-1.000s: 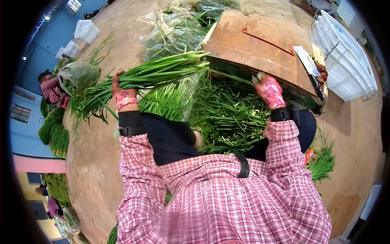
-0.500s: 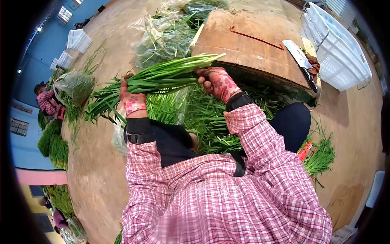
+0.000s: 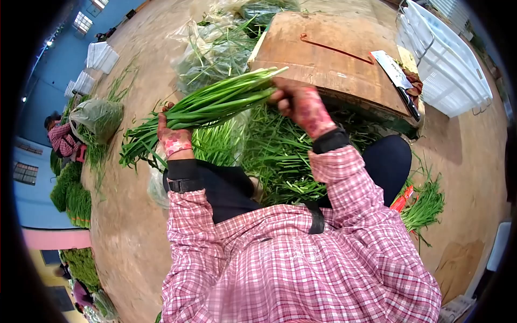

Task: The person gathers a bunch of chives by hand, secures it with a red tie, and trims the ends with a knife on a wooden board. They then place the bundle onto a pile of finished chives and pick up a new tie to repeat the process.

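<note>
My left hand (image 3: 174, 133), in a pink flowered fingerless glove, is closed around the leafy part of a bunch of green chives (image 3: 215, 102). The pale stem ends point up and to the right, while the leaf tips droop to the left. At the stem end, my right hand (image 3: 301, 102) has its fingers curled in, right beside the bunch and blurred by motion; what they hold, if anything, I cannot make out. Below the hands, loose chives (image 3: 285, 156) lie heaped between my legs.
Ahead stands a wooden board (image 3: 323, 48) with a red strap (image 3: 336, 49) and a cleaver (image 3: 392, 70) on it. White crates (image 3: 444, 64) stand at the right. Plastic bags of greens (image 3: 210, 59) lie behind, and a tied bunch (image 3: 423, 210) rests by my right knee. A person (image 3: 60, 137) sits far left.
My right hand has drawn back slightly to the right from the stem ends. The bunch has shifted a little and its stems look more gathered; my left hand keeps its grip.
</note>
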